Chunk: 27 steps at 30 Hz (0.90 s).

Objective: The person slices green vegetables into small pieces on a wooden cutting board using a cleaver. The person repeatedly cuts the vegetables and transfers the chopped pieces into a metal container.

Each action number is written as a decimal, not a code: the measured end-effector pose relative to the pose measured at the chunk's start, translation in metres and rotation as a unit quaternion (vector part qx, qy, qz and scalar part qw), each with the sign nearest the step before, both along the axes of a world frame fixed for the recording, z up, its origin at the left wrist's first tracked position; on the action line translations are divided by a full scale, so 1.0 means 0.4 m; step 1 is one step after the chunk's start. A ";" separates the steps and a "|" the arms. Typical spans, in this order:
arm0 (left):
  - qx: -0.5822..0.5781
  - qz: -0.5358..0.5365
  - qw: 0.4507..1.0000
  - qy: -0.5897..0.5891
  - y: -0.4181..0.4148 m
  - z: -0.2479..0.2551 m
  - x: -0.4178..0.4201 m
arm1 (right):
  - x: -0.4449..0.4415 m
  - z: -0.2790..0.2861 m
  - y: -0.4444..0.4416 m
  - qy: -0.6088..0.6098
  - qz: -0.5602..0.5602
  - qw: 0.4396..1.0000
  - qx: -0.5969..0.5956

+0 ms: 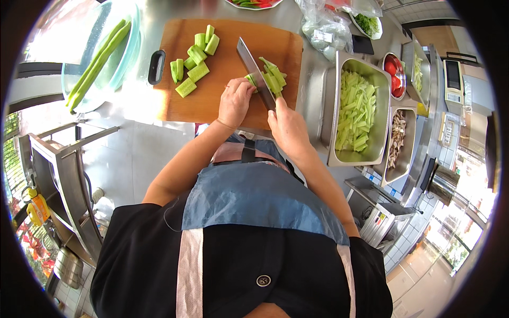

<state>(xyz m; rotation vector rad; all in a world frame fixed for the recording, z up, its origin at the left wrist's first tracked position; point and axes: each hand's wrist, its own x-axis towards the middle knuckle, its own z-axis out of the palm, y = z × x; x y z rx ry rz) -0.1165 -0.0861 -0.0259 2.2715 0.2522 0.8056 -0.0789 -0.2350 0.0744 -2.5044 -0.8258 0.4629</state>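
My right hand (289, 126) grips the handle of a cleaver (254, 71), whose broad blade stands over a wooden cutting board (222, 107). On the left of the blade, my left hand (235, 101) holds a piece of green gourd (251, 79), mostly hidden by the fingers. Cut slices of the gourd (274, 77) lie against the blade's right side. Several thicker gourd chunks (198, 72) are spread over the left half of the board.
Right of the board, a deep steel pan (332, 155) holds cut green pieces. Beyond it are a steel pan of sliced mushrooms (396, 139) and a bowl of tomatoes (391, 67). Two long gourds (99, 65) lie across a clear bowl (135, 24). Plastic bags (322, 28) sit behind.
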 end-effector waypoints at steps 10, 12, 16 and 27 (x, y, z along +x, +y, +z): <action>-0.003 0.004 1.000 -0.014 0.000 0.006 0.004 | 0.002 0.004 -0.008 0.033 -0.020 0.999 0.024; -0.001 0.002 1.000 -0.024 0.003 0.005 0.013 | 0.002 0.017 -0.008 0.037 -0.018 0.999 0.010; -0.003 0.003 1.000 -0.015 0.004 0.005 0.004 | 0.013 -0.006 -0.004 0.036 -0.021 0.999 0.027; 0.006 0.001 1.000 -0.005 -0.001 0.010 0.002 | 0.019 0.012 -0.030 0.089 -0.035 0.995 0.024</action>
